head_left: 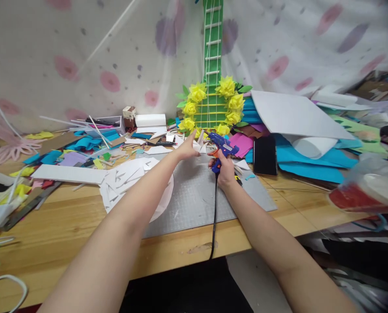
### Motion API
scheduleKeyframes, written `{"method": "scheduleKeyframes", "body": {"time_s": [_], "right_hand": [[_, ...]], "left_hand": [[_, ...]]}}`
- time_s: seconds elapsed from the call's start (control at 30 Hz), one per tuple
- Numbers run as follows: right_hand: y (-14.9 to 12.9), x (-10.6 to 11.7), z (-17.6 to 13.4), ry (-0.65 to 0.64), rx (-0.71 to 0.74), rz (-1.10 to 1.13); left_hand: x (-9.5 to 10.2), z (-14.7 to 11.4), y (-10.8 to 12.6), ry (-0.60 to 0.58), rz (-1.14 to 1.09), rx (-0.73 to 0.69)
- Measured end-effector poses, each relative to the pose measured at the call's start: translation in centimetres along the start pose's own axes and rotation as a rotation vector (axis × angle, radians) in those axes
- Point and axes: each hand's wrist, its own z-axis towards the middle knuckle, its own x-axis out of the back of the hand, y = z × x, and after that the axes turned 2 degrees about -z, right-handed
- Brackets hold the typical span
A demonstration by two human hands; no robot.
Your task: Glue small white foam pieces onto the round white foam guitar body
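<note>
My right hand (225, 168) is wrapped around the handle of a blue hot glue gun (225, 145), whose black cord (215, 217) runs down over the table's front edge. Just left of it, my left hand (187, 148) reaches out with its index finger stretched and apart from the thumb; I see nothing held in it. Beyond both hands stands a green paper guitar-like shape (212, 65) with white strings and crossbars. Yellow paper flowers (190, 108) and green leaves ring its lower part. Beneath my hands lies a grey cutting mat (194, 204).
White foam pieces lie on a round white sheet (161, 204), with a long white strip (70, 173) beside it. Paper scraps and a pen tray (115, 124) crowd the left. At right are a black phone (265, 156), blue paper (311, 163) and a red-and-white cup (359, 195).
</note>
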Motion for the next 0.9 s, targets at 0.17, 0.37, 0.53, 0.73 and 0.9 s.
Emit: {"method": "scheduleKeyframes", "body": {"time_s": [0.17, 0.37, 0.53, 0.73, 0.9], "right_hand": [[-0.7, 0.0, -0.4, -0.153, -0.129, 0.068], [-0.7, -0.2, -0.4, -0.18, -0.138, 0.067], [-0.6, -0.2, -0.4, -0.11, -0.083, -0.014], [-1.9, -0.9, -1.2, -0.216, -0.095, -0.069], [-3.5, -2.8, -2.9, -0.422, -0.199, -0.222]], "left_hand": [[0.6, -0.9, 0.3, -0.086, -0.261, -0.07], [1.2, -4.1, 1.7, -0.099, -0.495, 0.209], [2.4, -8.2, 2.4, -0.066, -0.845, 0.454], [5.0, -11.4, 2.8, 0.07, -1.118, 0.58], [6.2, -12.4, 3.2, 0.287, -1.08, 0.663]]}}
